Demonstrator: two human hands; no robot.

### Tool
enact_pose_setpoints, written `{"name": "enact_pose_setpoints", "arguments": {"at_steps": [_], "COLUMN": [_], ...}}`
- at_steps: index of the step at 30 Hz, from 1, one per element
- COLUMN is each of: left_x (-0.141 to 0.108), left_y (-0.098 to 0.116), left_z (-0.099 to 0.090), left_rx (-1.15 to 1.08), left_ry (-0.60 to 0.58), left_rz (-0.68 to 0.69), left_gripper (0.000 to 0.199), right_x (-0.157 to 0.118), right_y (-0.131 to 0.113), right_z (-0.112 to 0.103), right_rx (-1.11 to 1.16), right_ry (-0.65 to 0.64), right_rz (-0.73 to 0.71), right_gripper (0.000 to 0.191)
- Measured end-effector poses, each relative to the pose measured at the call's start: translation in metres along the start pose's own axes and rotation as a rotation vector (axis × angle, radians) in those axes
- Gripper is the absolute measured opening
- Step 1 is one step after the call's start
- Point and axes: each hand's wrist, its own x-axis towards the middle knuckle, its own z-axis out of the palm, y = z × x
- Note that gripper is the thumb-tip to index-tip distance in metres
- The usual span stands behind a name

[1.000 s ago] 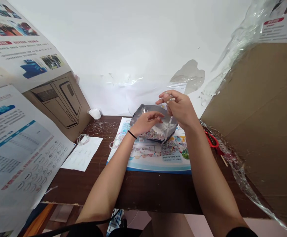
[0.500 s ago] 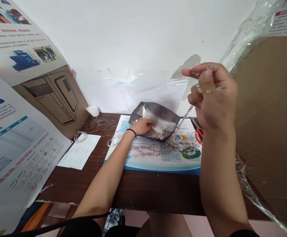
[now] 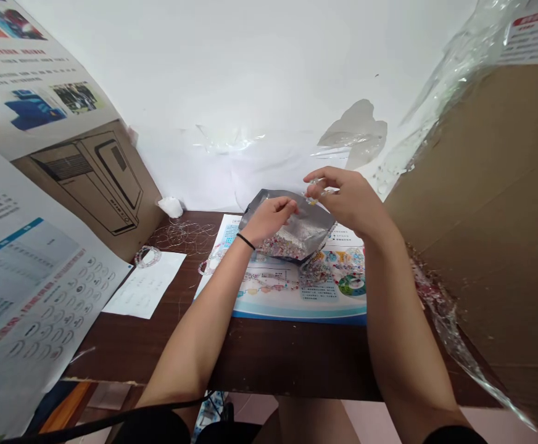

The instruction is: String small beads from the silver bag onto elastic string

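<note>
An open silver-grey bag (image 3: 313, 223) leans on the printed sheet, with many small red, pink and clear beads (image 3: 282, 246) in its mouth. Above those beads my left hand (image 3: 271, 219) is pinched, thumb against fingers; whatever lies in the pinch is too small to make out. To the right, over the bag's upper edge, my right hand (image 3: 350, 200) is closed on a bead string (image 3: 314, 200). Clear beads and a yellow one show at its fingertips. More beads (image 3: 315, 274) lie heaped on the sheet in front of the bag.
Under the bag is a printed sheet (image 3: 269, 308) on the dark table (image 3: 297, 351). At left lie a beaded bracelet (image 3: 147, 256), a white paper (image 3: 151, 290) and tangled clear thread (image 3: 188, 231). Cardboard (image 3: 491, 216) walls in the right side, with another box (image 3: 93, 179) at left.
My right hand has come down and left with the bead string, from high on the right to beside the bag. My left hand has lifted out of the bag's beads.
</note>
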Motion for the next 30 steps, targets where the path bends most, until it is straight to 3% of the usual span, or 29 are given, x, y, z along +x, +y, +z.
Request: {"name": "enact_pose_setpoints", "arguments": {"at_steps": [4, 6, 9, 12, 14, 16, 21, 25, 27, 30], "left_x": [0.005, 0.005, 0.001, -0.004, -0.006, -0.006, 0.001, 0.004, 0.004, 0.003], "left_y": [-0.023, -0.025, -0.011, 0.009, 0.017, 0.018, 0.002, -0.008, -0.013, -0.022], "left_z": [-0.012, -0.015, -0.009, 0.001, 0.006, 0.007, -0.001, -0.011, -0.017, -0.023], "left_rx": [0.392, 0.441, 0.249, -0.091, -0.17, -0.131, 0.046, 0.107, 0.196, 0.363], "left_ry": [0.187, 0.231, 0.108, -0.155, -0.216, -0.177, 0.007, 0.14, 0.115, 0.009], "left_rz": [-0.108, -0.107, 0.021, 0.097, 0.065, 0.038, 0.058, 0.018, -0.003, -0.008], "left_gripper": [0.023, 0.014, 0.034, 0.039, 0.025, 0.018, 0.023, 0.022, 0.021, 0.021], "right_x": [0.0, 0.0, 0.001, 0.002, 0.003, 0.002, 0.002, 0.002, 0.001, 0.0], "right_y": [0.009, 0.011, 0.011, 0.01, 0.008, 0.007, 0.007, 0.009, 0.009, 0.008], "right_z": [0.002, 0.004, 0.009, 0.013, 0.012, 0.01, 0.003, -0.004, -0.009, -0.017], "right_rx": [-0.146, -0.192, -0.186, -0.091, -0.022, 0.021, -0.067, -0.317, -0.316, -0.106], "right_ry": [-0.056, -0.12, -0.205, -0.227, -0.208, -0.188, -0.156, -0.125, -0.09, 0.061], "right_rz": [0.03, 0.031, 0.001, -0.022, -0.007, 0.009, 0.058, 0.121, 0.129, 0.107], "right_gripper": [0.042, 0.05, 0.054, 0.051, 0.049, 0.047, 0.044, 0.015, 0.011, 0.014]}}
